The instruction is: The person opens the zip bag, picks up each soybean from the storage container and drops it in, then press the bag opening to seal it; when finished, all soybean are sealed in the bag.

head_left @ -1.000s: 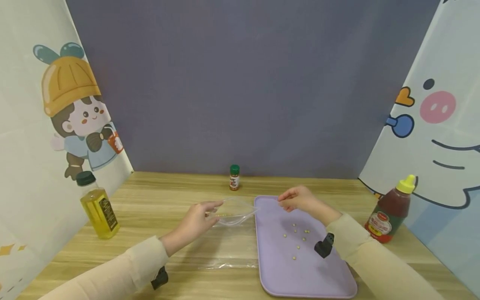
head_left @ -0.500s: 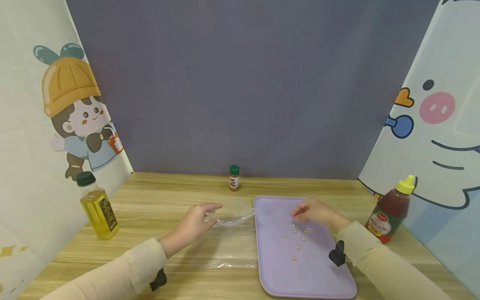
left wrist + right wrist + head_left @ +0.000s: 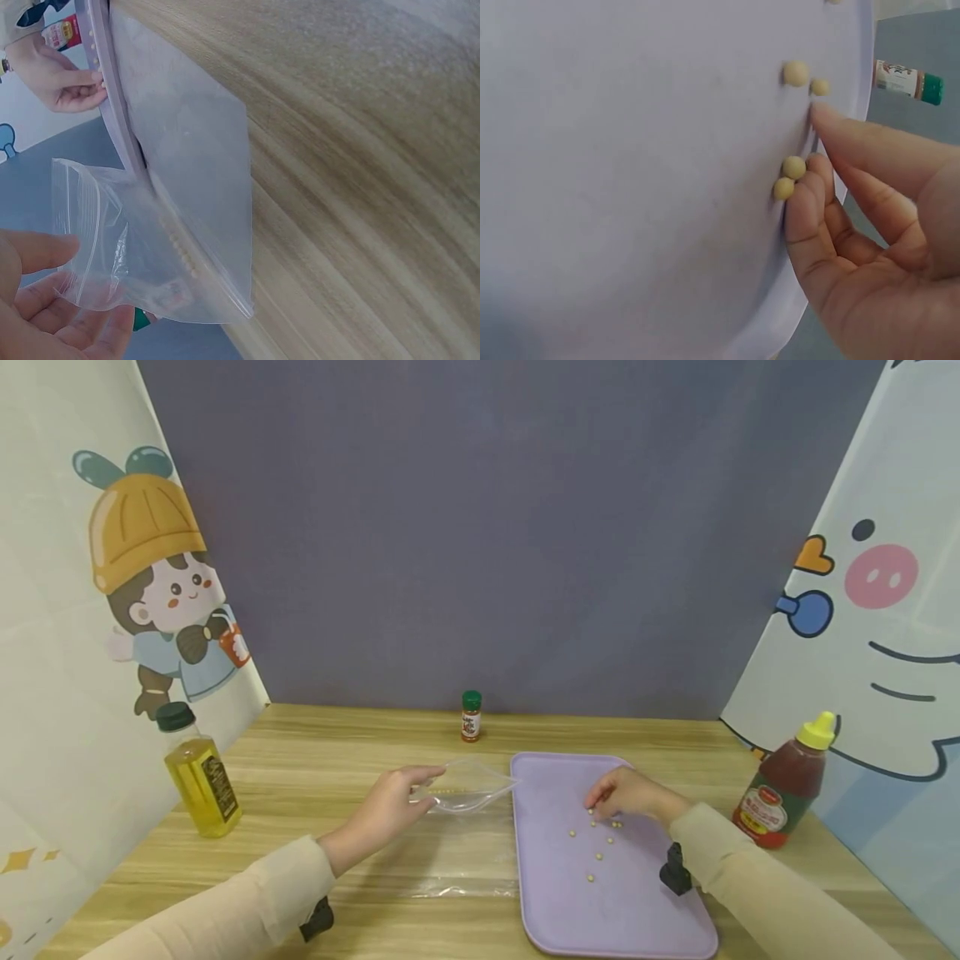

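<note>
Left hand [image 3: 384, 807] holding clear bag [image 3: 176, 225], right hand [image 3: 628, 794] half-curled beside yellowish balls [image 3: 795, 73]

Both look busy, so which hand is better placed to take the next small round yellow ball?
Probably the right hand, among the yellow balls on the rectangular purple tray; the left hand holds a clear plastic bag.

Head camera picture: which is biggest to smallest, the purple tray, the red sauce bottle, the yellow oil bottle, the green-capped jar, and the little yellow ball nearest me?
1. Purple tray
2. Red sauce bottle and yellow oil bottle: too alike to rank
3. Green-capped jar
4. Little yellow ball
</note>
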A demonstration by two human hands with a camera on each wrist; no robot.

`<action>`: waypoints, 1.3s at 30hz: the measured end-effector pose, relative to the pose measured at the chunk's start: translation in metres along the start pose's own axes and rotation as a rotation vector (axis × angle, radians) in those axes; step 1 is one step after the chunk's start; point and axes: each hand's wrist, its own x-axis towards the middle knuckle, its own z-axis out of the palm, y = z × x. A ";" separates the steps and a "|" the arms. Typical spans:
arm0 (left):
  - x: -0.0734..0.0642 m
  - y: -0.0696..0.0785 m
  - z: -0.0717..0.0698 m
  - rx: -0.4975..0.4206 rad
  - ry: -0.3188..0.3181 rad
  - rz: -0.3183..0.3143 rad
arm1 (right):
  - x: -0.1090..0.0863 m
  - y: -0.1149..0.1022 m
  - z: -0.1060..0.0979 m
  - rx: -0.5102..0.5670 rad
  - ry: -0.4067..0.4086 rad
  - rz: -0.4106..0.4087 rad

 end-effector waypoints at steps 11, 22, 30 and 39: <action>0.001 0.000 0.001 0.002 -0.004 -0.003 | 0.001 -0.001 0.002 -0.035 0.044 -0.015; 0.002 -0.001 0.003 0.007 -0.008 0.002 | 0.005 -0.018 0.005 0.045 0.122 0.030; 0.002 0.000 0.003 0.003 -0.005 0.005 | 0.004 -0.053 0.011 0.158 0.126 -0.082; 0.002 0.001 0.001 -0.007 -0.014 -0.032 | 0.009 -0.097 0.034 0.263 0.146 -0.190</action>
